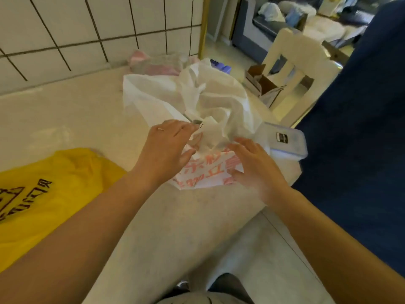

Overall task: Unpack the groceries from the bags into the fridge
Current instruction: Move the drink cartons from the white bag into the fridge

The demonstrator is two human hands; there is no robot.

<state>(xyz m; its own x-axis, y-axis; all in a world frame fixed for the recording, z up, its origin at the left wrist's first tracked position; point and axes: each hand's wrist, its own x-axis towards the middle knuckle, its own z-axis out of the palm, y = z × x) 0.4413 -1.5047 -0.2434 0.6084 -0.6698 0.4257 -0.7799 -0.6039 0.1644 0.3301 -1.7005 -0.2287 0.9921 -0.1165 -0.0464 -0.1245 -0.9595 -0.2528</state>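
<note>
Both hands' fingers (pixel 188 128) touch white bag (pixel 210 102).

The white bag (pixel 219 99) looks like thin, crinkled, matt plastic; the yellow bag (pixel 43 194) is smoother plastic with a slight sheen. The lidded container (pixel 282 139) is clear glossy plastic, the countertop (pixel 87 119) polished pale stone, the wall tiles (pixel 87 25) glazed

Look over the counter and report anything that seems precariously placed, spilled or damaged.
The clear lidded container sits at the right edge of the counter, one corner apparently overhanging, beside the white bag both hands are working on. A nudge might tip it off. Nothing looks spilled or broken.
</note>
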